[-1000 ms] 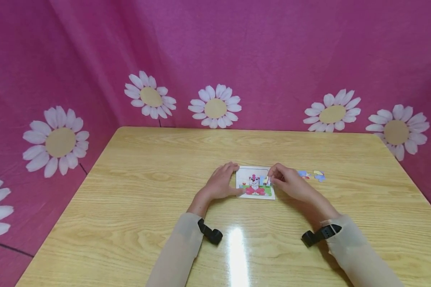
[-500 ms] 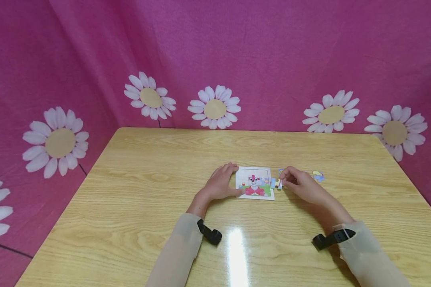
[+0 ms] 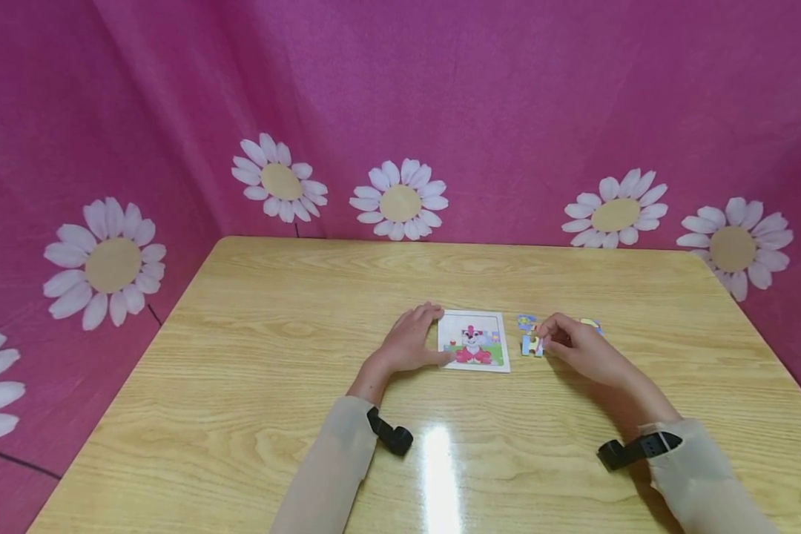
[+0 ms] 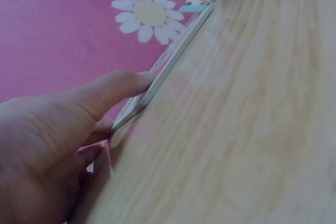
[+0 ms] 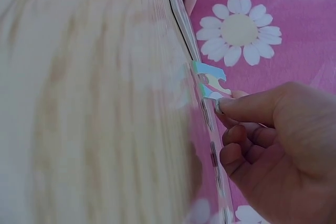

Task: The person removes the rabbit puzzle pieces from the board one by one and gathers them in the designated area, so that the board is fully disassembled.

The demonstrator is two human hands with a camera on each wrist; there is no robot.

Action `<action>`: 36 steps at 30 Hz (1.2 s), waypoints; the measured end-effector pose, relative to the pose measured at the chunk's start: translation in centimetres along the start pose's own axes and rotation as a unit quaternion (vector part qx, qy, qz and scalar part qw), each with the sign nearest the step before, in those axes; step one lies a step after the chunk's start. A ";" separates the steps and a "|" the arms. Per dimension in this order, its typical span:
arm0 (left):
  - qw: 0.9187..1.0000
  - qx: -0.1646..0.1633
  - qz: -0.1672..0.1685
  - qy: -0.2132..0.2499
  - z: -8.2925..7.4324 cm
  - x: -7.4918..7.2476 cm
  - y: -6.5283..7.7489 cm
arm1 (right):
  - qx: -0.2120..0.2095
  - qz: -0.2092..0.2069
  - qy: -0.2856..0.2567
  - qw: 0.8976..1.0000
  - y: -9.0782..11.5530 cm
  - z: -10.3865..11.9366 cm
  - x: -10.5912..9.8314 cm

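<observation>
A square white-bordered puzzle board (image 3: 449, 325) lies flat on the table, showing a red-and-white cartoon animal in its lower part. At its left edge my left hand (image 3: 409, 343) holds it, thumb on the near left part and fingers by the far left corner. Just right of the board, a blue and yellow puzzle piece (image 3: 528, 346) is pinched between thumb and finger of my right hand (image 3: 577, 348). From the right wrist view, that same piece (image 5: 211, 71) stands tilted up at the table's surface, its lower edge touching or very near it.
Behind the held piece lies a blue puzzle piece (image 3: 526, 322). Another blue and yellow piece (image 3: 592, 325) is partly covered by the right hand. The wooden table (image 3: 294, 319) shines with a glare streak near the front; a pink flowered cloth (image 3: 494, 104) hangs behind it.
The right hand has moved right with the pinched puzzle piece, from over the board's right side to the table beside it. My left hand and the board stay put.
</observation>
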State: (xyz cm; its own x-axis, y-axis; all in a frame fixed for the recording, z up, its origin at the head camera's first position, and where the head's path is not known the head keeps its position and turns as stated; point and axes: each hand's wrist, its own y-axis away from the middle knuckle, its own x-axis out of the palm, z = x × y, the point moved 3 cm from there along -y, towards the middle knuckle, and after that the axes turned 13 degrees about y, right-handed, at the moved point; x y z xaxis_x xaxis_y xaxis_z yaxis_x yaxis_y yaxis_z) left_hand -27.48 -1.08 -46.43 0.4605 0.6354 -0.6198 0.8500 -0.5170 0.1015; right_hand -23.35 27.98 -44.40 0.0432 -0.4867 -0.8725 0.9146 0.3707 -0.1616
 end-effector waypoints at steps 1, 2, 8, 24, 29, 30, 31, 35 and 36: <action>1.000 0.000 0.000 -0.001 0.0 0.0 0.0 | -0.003 -0.001 -0.002 1.000 0.0 -0.1 0.0; 1.000 0.000 0.000 -0.001 0.0 0.0 0.0 | -0.006 -0.002 -0.003 1.000 0.0 -0.1 -0.1; 1.000 -0.002 0.000 0.000 -0.1 0.0 -0.1 | -0.009 0.005 -0.002 1.000 0.1 -0.1 -0.1; 1.000 0.003 0.002 -0.005 -0.1 0.0 0.0 | 0.008 0.019 0.009 1.000 0.0 -0.3 -0.1; 1.000 0.001 0.004 -0.005 -0.2 0.0 0.1 | 0.002 0.013 0.011 1.000 -0.1 -0.5 0.1; 1.000 -0.001 0.004 -0.004 -0.2 0.0 0.1 | 0.001 0.013 0.010 1.000 -0.1 -0.5 0.1; 1.000 -0.001 0.004 -0.004 -0.2 0.0 0.1 | 0.001 0.012 0.007 1.000 -0.1 -0.5 0.1; 1.000 -0.003 0.004 -0.003 -0.2 -0.1 0.1 | 0.015 0.013 -0.003 1.000 -0.3 -0.5 0.1; 1.000 -0.003 0.004 -0.002 -0.1 -0.1 0.1 | 0.020 0.015 -0.005 1.000 -0.4 -0.5 0.1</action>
State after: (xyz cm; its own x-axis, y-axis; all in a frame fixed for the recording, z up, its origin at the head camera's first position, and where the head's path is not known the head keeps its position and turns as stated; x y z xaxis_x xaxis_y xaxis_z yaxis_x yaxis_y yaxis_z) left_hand -27.43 -1.11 -46.24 0.4664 0.6283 -0.6227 0.8476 -0.5189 0.1113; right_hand -23.89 28.19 -44.63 0.0740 -0.4845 -0.8716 0.9283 0.3527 -0.1173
